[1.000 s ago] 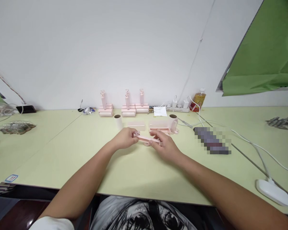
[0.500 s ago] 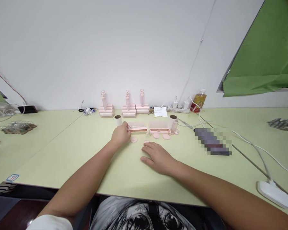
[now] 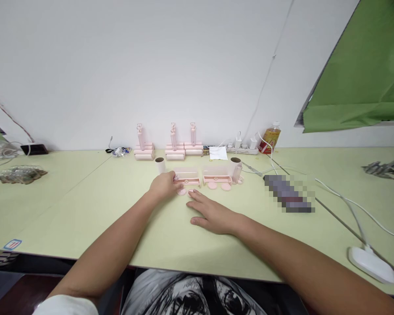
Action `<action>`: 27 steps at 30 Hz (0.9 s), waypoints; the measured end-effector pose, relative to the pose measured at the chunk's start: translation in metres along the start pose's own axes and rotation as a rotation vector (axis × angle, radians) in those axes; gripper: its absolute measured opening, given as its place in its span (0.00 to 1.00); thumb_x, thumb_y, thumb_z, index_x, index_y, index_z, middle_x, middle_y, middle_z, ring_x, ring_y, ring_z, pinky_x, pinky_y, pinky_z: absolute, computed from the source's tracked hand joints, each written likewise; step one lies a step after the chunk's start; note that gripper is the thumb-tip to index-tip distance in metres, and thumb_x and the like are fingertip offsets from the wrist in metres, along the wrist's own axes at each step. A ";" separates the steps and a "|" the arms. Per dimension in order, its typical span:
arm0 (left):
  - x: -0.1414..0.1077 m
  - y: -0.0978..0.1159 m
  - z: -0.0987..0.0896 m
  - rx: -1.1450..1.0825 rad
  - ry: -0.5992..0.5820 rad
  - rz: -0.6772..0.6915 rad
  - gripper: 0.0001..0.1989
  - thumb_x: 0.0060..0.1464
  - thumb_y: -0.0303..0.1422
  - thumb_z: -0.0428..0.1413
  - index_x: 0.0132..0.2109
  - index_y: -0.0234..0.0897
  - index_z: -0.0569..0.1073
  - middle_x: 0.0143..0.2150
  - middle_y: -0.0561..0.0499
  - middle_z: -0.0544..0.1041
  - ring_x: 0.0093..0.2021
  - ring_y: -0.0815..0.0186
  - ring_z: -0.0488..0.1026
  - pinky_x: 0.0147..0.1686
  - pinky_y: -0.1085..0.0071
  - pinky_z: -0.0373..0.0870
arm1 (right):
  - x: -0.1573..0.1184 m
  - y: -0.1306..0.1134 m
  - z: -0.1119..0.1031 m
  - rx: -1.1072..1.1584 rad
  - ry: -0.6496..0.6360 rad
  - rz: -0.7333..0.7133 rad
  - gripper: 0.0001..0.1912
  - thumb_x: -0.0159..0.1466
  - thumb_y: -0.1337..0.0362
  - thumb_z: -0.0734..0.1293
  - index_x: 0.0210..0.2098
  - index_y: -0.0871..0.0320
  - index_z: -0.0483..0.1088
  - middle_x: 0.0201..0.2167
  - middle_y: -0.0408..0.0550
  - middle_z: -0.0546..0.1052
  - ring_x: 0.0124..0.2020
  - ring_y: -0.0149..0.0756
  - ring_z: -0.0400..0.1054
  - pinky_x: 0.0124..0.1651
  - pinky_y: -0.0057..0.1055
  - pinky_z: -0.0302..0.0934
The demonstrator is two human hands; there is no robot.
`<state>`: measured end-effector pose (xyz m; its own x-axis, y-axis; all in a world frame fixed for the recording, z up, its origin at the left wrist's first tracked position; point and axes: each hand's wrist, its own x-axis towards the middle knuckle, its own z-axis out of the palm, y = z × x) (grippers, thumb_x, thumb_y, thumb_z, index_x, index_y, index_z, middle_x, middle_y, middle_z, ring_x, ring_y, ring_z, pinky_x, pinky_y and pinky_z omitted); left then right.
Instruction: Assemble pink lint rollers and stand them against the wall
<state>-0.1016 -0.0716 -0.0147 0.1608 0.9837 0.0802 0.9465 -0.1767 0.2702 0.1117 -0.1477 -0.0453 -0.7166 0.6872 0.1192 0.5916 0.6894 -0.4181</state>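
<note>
My left hand is at the left end of a pink tray-like holder with a clear raised cover. Its fingers are curled round a small clear pink tube, mostly hidden by the hand. My right hand hovers low over the table with fingers apart, fingertips at a pink disc. Another pink disc lies below my left fingers. To the right sits a second pink holder, with two discs before it and a clear pink tube standing at its end.
White cardboard-cored rolls stand behind the holders. Several assembled pink pieces line the wall. A power strip, a bottle, a blurred-out dark object, cables and a white device occupy the right side.
My right hand has slid left and slightly up, to the disc nearest my left hand. My left hand has shifted slightly, its thumb now reaching in front of the holder. The view moved slightly.
</note>
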 end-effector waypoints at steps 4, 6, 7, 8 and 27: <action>-0.004 0.006 -0.001 0.028 -0.033 0.018 0.12 0.49 0.42 0.58 0.34 0.39 0.67 0.33 0.49 0.76 0.33 0.60 0.74 0.25 0.71 0.56 | -0.003 -0.004 -0.001 -0.076 0.056 -0.040 0.23 0.66 0.56 0.61 0.57 0.62 0.66 0.57 0.61 0.68 0.63 0.50 0.54 0.63 0.46 0.51; -0.005 0.008 0.000 0.048 -0.050 0.022 0.13 0.48 0.42 0.59 0.35 0.40 0.67 0.33 0.49 0.76 0.33 0.60 0.74 0.25 0.70 0.57 | -0.004 -0.006 -0.002 -0.097 0.047 -0.045 0.22 0.66 0.55 0.61 0.55 0.60 0.67 0.55 0.60 0.69 0.62 0.50 0.56 0.62 0.47 0.53; -0.006 0.009 0.001 0.059 -0.052 0.024 0.13 0.48 0.42 0.59 0.35 0.40 0.67 0.34 0.49 0.77 0.33 0.59 0.74 0.26 0.70 0.58 | -0.004 -0.006 -0.002 -0.104 0.036 -0.040 0.23 0.66 0.54 0.61 0.56 0.59 0.67 0.56 0.60 0.69 0.62 0.51 0.55 0.61 0.48 0.52; -0.006 0.009 0.002 0.069 -0.050 0.029 0.13 0.48 0.42 0.58 0.36 0.40 0.68 0.35 0.48 0.77 0.34 0.58 0.75 0.27 0.70 0.59 | -0.004 -0.006 -0.002 -0.106 0.021 -0.029 0.24 0.66 0.53 0.61 0.56 0.59 0.67 0.57 0.61 0.67 0.63 0.52 0.54 0.62 0.49 0.51; -0.002 -0.005 0.002 -0.114 0.006 0.077 0.10 0.53 0.38 0.52 0.28 0.38 0.65 0.26 0.52 0.72 0.27 0.65 0.68 0.25 0.71 0.54 | 0.004 0.007 -0.001 0.042 -0.068 0.061 0.32 0.66 0.47 0.58 0.64 0.59 0.59 0.69 0.61 0.50 0.71 0.49 0.36 0.68 0.54 0.34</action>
<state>-0.1064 -0.0724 -0.0182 0.2298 0.9670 0.1102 0.8932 -0.2545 0.3707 0.1136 -0.1399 -0.0465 -0.7042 0.7093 0.0321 0.6196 0.6358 -0.4603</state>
